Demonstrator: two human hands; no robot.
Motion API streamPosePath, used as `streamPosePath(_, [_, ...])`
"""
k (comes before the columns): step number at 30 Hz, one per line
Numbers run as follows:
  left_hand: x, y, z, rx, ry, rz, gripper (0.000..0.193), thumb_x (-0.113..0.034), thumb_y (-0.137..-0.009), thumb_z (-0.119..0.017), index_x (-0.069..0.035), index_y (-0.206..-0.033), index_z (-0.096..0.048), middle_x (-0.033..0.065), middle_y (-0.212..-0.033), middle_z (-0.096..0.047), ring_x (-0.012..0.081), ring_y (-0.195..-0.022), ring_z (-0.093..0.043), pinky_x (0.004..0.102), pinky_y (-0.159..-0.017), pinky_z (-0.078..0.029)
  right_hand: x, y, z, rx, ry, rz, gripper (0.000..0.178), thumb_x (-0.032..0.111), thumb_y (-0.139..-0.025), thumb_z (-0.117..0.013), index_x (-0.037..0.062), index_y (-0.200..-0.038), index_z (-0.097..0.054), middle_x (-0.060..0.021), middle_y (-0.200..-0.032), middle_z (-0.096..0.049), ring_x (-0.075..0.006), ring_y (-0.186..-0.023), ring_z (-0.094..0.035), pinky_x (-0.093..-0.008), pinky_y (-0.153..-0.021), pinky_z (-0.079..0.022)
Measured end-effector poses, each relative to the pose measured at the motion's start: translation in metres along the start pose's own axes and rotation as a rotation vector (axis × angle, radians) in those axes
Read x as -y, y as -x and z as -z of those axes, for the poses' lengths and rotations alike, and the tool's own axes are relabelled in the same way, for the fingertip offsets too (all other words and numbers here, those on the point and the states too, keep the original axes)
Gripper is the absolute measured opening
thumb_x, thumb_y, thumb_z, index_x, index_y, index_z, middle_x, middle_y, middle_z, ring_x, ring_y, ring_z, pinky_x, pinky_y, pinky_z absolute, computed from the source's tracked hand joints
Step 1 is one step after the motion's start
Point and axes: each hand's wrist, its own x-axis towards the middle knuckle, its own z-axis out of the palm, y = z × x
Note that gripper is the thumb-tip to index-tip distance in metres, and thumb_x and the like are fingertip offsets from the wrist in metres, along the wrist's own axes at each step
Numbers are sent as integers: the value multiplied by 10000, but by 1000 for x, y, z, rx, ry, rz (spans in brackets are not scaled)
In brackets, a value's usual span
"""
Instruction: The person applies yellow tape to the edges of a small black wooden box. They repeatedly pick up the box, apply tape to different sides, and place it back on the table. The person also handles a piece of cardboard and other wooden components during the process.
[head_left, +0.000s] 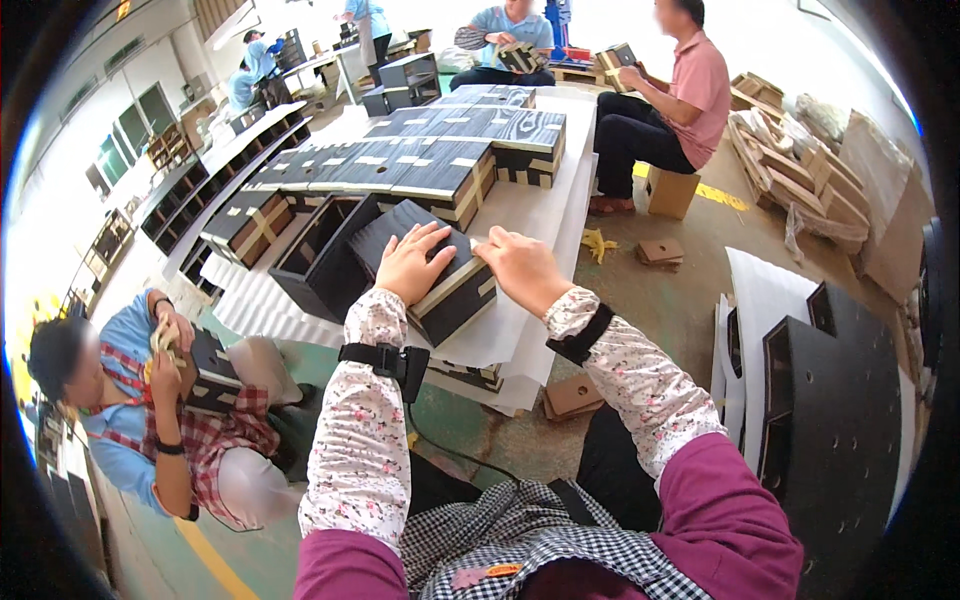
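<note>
A dark wood-grain box point(442, 314) with pale tape strips along its edges sits tilted on the near part of the white-covered table point(530, 345). My left hand point(410, 264) lies flat on its top, fingers spread. At the box's upper right edge is my right hand point(524, 268), its fingers curled together against the corner; what they pinch, if anything, is hidden. Touching the box on the left stands an open black box point(312, 275), its hollow inside showing. Beyond both, a block of taped dark boxes point(440, 172) covers much of the table.
A person on the left point(150, 400) works on a dark box in their lap. Two more sit across the table, each handling a box. Dark panels point(840, 410) are stacked at the right. Brown pieces point(572, 396) lie on the floor by the table, near wooden scraps point(800, 180).
</note>
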Motion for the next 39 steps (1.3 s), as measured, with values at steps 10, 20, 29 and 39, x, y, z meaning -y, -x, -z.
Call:
streamPosePath(10, [-6, 0, -2, -14, -61, 43, 507, -491, -913, -424, -232, -1347, -469, 29, -1445, -392, 187, -1363, -310, 485, -1123, -164, 16, 32, 8, 23, -147, -65, 150, 115, -878, -492, 64, -940, -618, -99, -817, -556, -272, -744, -613, -377, -639, -504])
streamPosePath(20, [-5, 2, 2, 28, -72, 80, 512, -481, -928, -410, -223, -1369, -450, 45, -1464, -362, 202, -1383, -269, 487, -1124, -139, 10, 47, 20, -251, -394, -240, 167, 101, -881, -554, 81, -1020, -644, -98, -773, -564, -259, -698, -581, -350, -607, -470])
streamPosePath(29, [-12, 1, -3, 9, -101, 89, 504, -482, -926, -411, -245, -1370, -442, 31, -1462, -366, 190, -1376, -283, 482, -1126, -155, 9, 32, -41, -289, -195, -173, 240, 114, -867, -564, 118, -1100, -621, -80, -822, -595, -270, -699, -621, -368, -605, -505])
streamPosePath(39, [-12, 3, -2, -21, -80, 96, 500, -489, -918, -419, -240, -1348, -472, 19, -1448, -389, 167, -1363, -306, 494, -1124, -157, 33, 44, -44, -332, -363, -359, 264, 159, -912, -539, 137, -1165, -613, -88, -821, -605, -286, -707, -612, -380, -605, -487])
